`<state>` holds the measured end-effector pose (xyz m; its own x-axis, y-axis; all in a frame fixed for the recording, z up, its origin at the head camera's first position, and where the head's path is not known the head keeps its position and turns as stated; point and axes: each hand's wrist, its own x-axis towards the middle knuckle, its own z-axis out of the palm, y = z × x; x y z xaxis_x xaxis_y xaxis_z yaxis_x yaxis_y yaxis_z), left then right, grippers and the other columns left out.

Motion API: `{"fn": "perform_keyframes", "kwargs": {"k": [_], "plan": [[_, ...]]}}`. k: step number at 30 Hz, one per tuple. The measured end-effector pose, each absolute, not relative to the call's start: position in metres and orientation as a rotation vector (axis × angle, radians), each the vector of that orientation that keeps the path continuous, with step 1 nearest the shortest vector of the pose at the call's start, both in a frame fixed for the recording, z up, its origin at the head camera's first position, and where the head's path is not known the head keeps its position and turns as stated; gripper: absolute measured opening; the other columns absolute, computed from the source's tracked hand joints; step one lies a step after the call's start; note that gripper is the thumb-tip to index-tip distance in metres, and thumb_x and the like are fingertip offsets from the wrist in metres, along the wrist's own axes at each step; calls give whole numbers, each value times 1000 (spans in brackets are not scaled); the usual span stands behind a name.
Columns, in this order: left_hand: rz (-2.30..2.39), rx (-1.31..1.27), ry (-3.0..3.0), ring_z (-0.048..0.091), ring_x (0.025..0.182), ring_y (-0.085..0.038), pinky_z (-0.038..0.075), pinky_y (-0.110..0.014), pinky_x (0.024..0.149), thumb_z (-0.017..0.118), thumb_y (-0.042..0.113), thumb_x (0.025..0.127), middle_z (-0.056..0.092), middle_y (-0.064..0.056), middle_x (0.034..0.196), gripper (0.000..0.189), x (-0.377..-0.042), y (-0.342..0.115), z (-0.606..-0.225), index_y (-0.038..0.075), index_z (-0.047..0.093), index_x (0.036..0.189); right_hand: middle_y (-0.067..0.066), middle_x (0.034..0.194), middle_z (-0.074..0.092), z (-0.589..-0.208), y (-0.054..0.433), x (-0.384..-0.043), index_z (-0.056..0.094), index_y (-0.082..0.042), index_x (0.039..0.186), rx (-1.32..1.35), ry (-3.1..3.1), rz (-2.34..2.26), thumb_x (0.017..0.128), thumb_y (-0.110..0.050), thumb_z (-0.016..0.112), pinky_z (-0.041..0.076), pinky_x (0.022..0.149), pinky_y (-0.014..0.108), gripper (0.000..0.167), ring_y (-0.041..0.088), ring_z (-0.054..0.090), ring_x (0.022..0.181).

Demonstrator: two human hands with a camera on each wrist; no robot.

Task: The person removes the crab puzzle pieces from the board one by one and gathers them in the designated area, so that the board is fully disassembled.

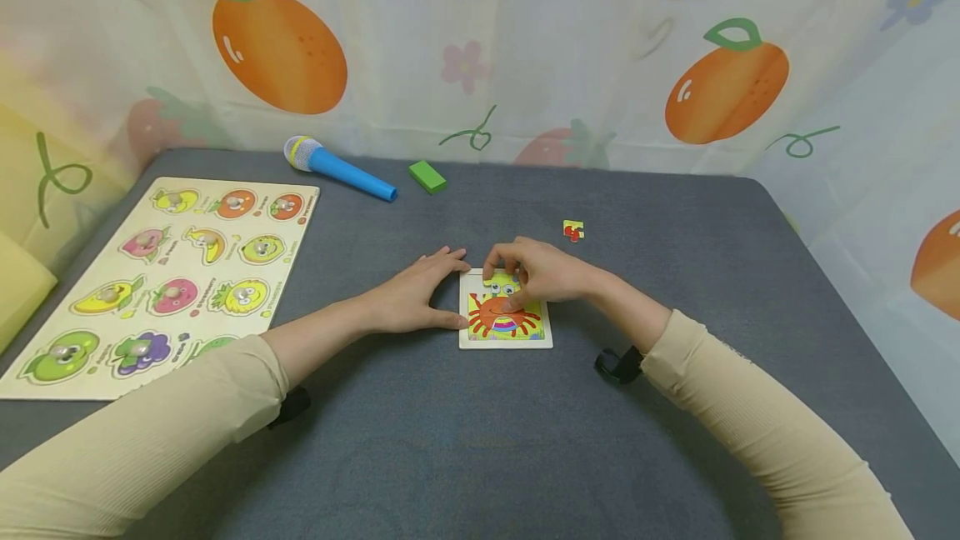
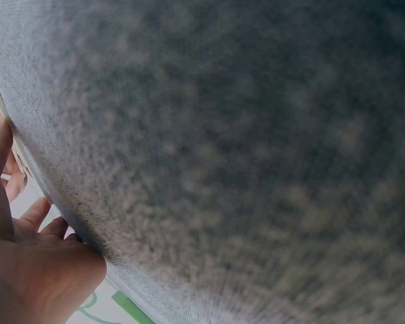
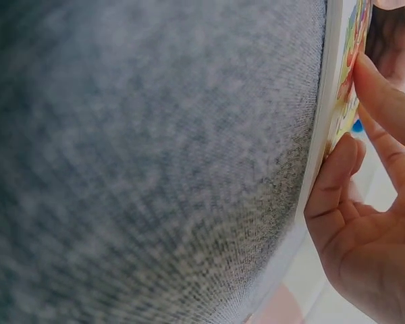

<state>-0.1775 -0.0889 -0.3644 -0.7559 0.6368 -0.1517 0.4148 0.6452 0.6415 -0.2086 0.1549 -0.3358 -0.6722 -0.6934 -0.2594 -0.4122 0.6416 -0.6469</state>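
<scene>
A small crab jigsaw puzzle [image 1: 506, 325] in a white-edged tray lies flat on the table in the head view. Its upper left part shows a pale bare patch. At the tray's left edge my left hand [image 1: 408, 294] rests with thumb and fingers spread, the thumb touching the lower left side. From the upper right, my right hand [image 1: 551, 269] reaches over the puzzle. Its index fingertip touches a yellow part near the top left, while the thumb presses on the crab picture; the two stand apart. A loose yellow and red puzzle piece [image 1: 573, 230] lies beyond the right hand.
On the left lies a wooden fruit knob puzzle board [image 1: 176, 265]. Toward the back are a blue toy microphone [image 1: 348, 173] and a green block [image 1: 427, 177]. A fruit-printed curtain [image 1: 525, 48] stands behind the grey table [image 1: 450, 440].
</scene>
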Motion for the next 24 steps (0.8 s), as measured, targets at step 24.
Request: {"fn": "perform_keyframes", "kwargs": {"k": [24], "plan": [[826,818,2500,7,157,-35,7,-54,128,74,40,87,19,-15,166,78,-178,-88,-365,8,39,149,14,116,53,-338,157,-208,62,-16,120,-876,2414,-715,89,-13,72,43,70,25,32,17,48,75]]}}
